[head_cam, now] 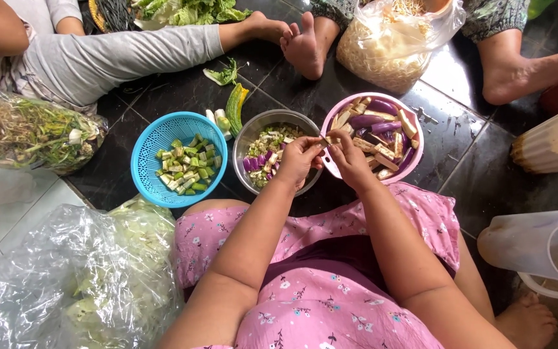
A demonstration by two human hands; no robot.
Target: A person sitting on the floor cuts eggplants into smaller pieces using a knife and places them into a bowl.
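A blue basket (pixel 179 158) holds green chunks, a steel bowl (pixel 278 152) holds scraps. Over it the left hand (pixel 299 158) and right hand (pixel 350 155) together pinch a small eggplant piece (pixel 326 139), apparently trimming it; cut eggplant fills the pink bowl (pixel 372 136).

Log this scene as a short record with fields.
Setting: dark tiled floor, person seated
Left hand: pinching a small vegetable piece with the right hand
Under hands: metal bowl of trimmings, pink bowl of cut eggplant
Left side: blue basket of green chunks
Nearby: clear bags of greens, other people's feet
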